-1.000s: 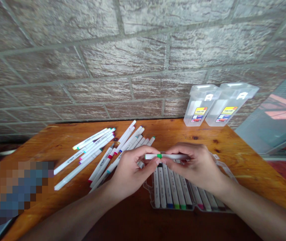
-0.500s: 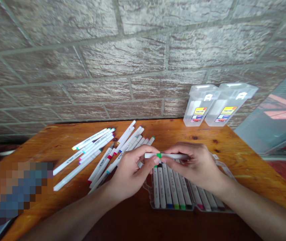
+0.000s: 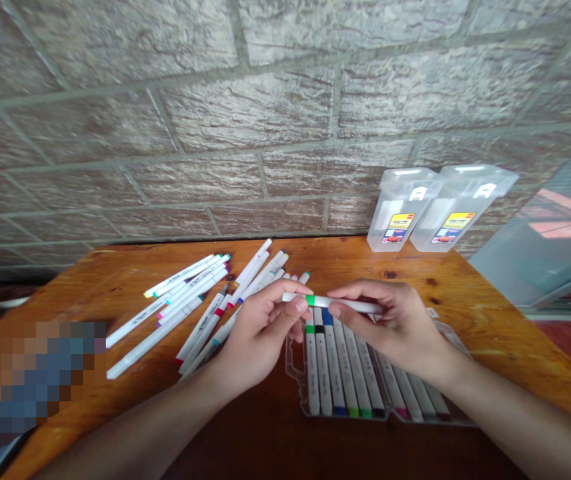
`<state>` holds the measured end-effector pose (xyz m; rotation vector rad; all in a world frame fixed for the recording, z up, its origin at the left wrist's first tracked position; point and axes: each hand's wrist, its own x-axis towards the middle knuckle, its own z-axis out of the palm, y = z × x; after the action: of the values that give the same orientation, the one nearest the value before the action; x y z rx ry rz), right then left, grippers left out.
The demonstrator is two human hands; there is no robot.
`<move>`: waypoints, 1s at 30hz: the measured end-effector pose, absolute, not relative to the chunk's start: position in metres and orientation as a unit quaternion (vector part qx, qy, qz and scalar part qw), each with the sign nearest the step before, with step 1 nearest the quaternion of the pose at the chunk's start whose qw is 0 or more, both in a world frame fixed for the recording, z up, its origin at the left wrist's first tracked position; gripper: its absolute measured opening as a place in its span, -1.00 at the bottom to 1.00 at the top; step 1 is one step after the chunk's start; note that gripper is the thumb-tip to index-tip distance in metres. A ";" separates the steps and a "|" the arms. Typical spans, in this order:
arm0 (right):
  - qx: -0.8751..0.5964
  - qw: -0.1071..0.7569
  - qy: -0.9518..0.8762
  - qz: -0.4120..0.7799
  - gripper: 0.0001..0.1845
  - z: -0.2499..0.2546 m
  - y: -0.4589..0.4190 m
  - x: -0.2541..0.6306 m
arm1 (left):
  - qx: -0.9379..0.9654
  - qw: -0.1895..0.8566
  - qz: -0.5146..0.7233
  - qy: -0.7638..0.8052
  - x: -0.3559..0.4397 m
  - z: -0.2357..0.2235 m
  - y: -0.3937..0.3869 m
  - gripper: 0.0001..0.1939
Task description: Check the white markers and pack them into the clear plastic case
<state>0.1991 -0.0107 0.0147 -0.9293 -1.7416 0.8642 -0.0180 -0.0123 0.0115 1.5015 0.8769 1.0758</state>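
Note:
Between my two hands a white marker (image 3: 323,302) with a green band lies nearly level. My left hand (image 3: 265,327) is closed on its left end, thumb and fingers pinching just left of the green band. Round the right part of the barrel, my right hand (image 3: 390,320) grips with thumb and fingers. Below them sits an open clear plastic case (image 3: 295,377) with several white markers (image 3: 343,373) lined up side by side, some with green, blue, black or pink ends. My right hand hides part of the case's right side.
Loose white markers (image 3: 190,287) with coloured bands lie spread over the left and middle of the wooden table (image 3: 130,267). Two clear plastic boxes (image 3: 398,210) with yellow labels stand at the back right, against the brick wall (image 3: 285,113).
Both hands have lifted slightly with the marker, and it has shifted a little left, its right end tilting down. More of the markers' upper ends in the case now shows.

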 end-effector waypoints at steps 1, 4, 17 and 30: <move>-0.379 0.479 -0.709 0.352 -0.90 0.016 -0.011 0.199 | 0.621 0.526 0.454 0.362 -0.018 0.012 -0.012 -0.77; -0.381 0.490 -0.702 0.350 -0.91 0.020 -0.010 0.198 | 0.610 0.533 0.465 0.358 -0.018 0.013 -0.010 -0.78; -0.367 0.540 -0.642 0.402 -0.92 0.025 -0.007 0.200 | 0.526 0.581 0.511 0.353 -0.018 0.011 -0.004 -0.80; -0.348 0.552 -0.612 0.447 -0.92 0.026 -0.007 0.204 | 0.474 0.601 0.536 0.355 -0.018 0.015 -0.004 -0.85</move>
<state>0.2036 -0.0070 0.0260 -0.8235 -1.4485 1.0566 -0.0183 -0.0043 0.0152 1.0995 0.8230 1.2431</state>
